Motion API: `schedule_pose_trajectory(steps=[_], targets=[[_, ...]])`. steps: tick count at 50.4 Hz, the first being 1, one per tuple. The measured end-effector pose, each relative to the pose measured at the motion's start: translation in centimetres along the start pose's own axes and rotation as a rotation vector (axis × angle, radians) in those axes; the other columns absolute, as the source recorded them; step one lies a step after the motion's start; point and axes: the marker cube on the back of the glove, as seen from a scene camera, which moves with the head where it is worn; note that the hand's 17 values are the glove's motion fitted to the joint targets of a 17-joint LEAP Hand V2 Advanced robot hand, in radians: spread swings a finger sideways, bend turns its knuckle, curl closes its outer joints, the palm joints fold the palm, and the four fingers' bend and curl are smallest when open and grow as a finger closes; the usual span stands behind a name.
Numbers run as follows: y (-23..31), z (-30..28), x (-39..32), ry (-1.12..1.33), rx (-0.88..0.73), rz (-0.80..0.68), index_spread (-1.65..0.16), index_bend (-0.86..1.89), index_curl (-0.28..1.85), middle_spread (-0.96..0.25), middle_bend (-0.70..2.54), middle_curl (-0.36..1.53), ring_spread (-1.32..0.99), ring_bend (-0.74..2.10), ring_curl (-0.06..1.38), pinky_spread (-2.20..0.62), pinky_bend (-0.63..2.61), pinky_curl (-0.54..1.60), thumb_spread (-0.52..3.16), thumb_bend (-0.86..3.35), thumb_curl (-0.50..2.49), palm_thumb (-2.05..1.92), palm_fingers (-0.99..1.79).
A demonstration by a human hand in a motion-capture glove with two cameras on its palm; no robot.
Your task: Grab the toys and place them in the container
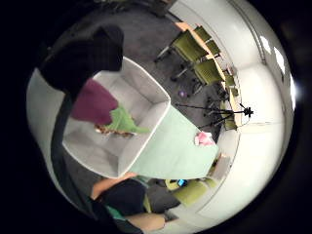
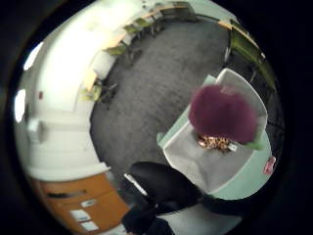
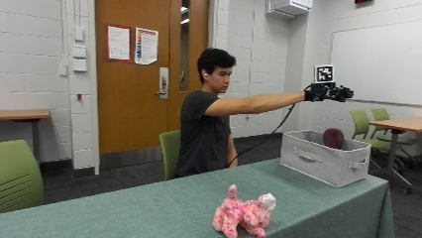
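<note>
1. nearest in the outside view, a pink and white plush toy animal point(image 3: 242, 216) lies on the green cloth-covered table point(image 3: 131, 208), well apart from everything else and untouched.
2. further along the same table, at its far end, stands the grey fabric container point(image 3: 324, 161) with a handle slot in its side; a rounded maroon plush toy point(image 3: 333, 138) pokes above its rim, falling or just landed inside.
3. the palm views show that maroon toy point(image 1: 93, 102) over the container's floor, beside a green plush piece point(image 1: 124, 122) and something small, brown and speckled that i cannot identify.
4. farthest and highest, the black-gloved right hand point(image 3: 328, 92) hangs at the end of an outstretched arm, well above the container.
5. its fingers look spread and hold nothing; the maroon toy is well below them, clear of any touch.
6. risk, as i judge it: the pink toy sits far from the hand, so a long reach across the table could catch the container's wall and shove it toward the table edge, which it stands near.
7. a grab at the pink toy's thin limb may let it slip on the carry.
</note>
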Motion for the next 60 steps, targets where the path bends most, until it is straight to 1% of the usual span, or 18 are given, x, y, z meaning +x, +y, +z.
schedule_pose_trajectory(steps=[5,6,9,12,16,19,24,28,31,33,37,39,43,48,60], targets=[[0.1,-0.2,-1.1,0.07,0.014,-0.046,-0.16,0.04,0.45,-0.03,0.42,0.37,-0.16,0.63,0.33,-0.12,1.24,0.47,0.76,-0.15,0.59,-0.17,-0.31],[0.2,-0.2,-1.3,0.09,0.014,-0.051,-0.16,0.07,0.44,-0.03,0.41,0.37,-0.15,0.58,0.31,-0.11,1.18,0.45,0.77,-0.15,0.57,-0.18,-0.35],[0.1,-0.2,-4.8,0.135,0.019,-0.034,-0.15,0.07,0.41,-0.01,0.37,0.36,-0.13,0.51,0.29,-0.08,1.13,0.43,0.78,-0.15,0.52,-0.19,-0.32],[0.2,-0.6,-7.2,0.087,0.03,-0.01,-0.15,0.08,0.38,-0.01,0.33,0.35,-0.13,0.45,0.27,-0.07,1.06,0.41,0.78,-0.15,0.47,-0.19,-0.3],[0.5,-1.0,-6.0,0.122,0.036,0.042,-0.15,0.1,0.36,-0.02,0.29,0.35,-0.13,0.39,0.26,-0.05,0.99,0.38,0.79,-0.15,0.42,-0.19,-0.26],[1.0,-1.6,-4.8,0.094,0.042,0.052,-0.16,0.09,0.34,-0.02,0.26,0.34,-0.14,0.35,0.26,-0.05,0.94,0.36,0.8,-0.15,0.38,-0.19,-0.24],[2.4,-2.6,-0.3,0.139,0.051,0.021,-0.17,0.09,0.32,-0.03,0.22,0.34,-0.15,0.3,0.25,-0.04,0.89,0.34,0.8,-0.14,0.34,-0.18,-0.2],[3.5,-3.3,3.4,0.19,0.051,0.07,-0.18,0.09,0.3,-0.03,0.21,0.35,-0.16,0.27,0.25,-0.04,0.85,0.33,0.8,-0.14,0.31,-0.19,-0.19],[4.7,-4.1,5.1,0.127,0.058,0.064,-0.18,0.11,0.29,-0.04,0.19,0.35,-0.16,0.25,0.25,-0.04,0.82,0.32,0.8,-0.14,0.29,-0.19,-0.16],[5.5,-4.4,7.3,0.129,0.064,0.064,-0.19,0.12,0.29,-0.04,0.19,0.35,-0.17,0.24,0.25,-0.04,0.81,0.32,0.8,-0.14,0.27,-0.18,-0.15],[7.3,-4.9,14.4,0.28,0.072,0.179,-0.19,0.14,0.29,-0.05,0.18,0.35,-0.18,0.22,0.26,-0.03,0.76,0.31,0.8,-0.14,0.25,-0.18,-0.13],[8.6,-5.2,17.4,0.302,0.077,0.223,-0.19,0.14,0.29,-0.05,0.18,0.35,-0.18,0.21,0.26,-0.03,0.74,0.3,0.8,-0.13,0.24,-0.18,-0.12],[11.2,-5.9,22.9,0.265,0.073,0.296,-0.2,0.15,0.29,-0.05,0.18,0.35,-0.19,0.19,0.26,-0.03,0.71,0.3,0.81,-0.13,0.23,-0.18,-0.11],[13.5,-5.7,27.9,0.233,0.067,0.371,-0.2,0.15,0.3,-0.06,0.18,0.34,-0.2,0.18,0.26,-0.03,0.68,0.3,0.81,-0.13,0.21,-0.18,-0.1],[18.3,-3.2,38.3,0.242,0.035,0.506,-0.21,0.15,0.31,-0.06,0.18,0.34,-0.22,0.17,0.26,-0.03,0.66,0.3,0.81,-0.13,0.19,-0.17,-0.1]])
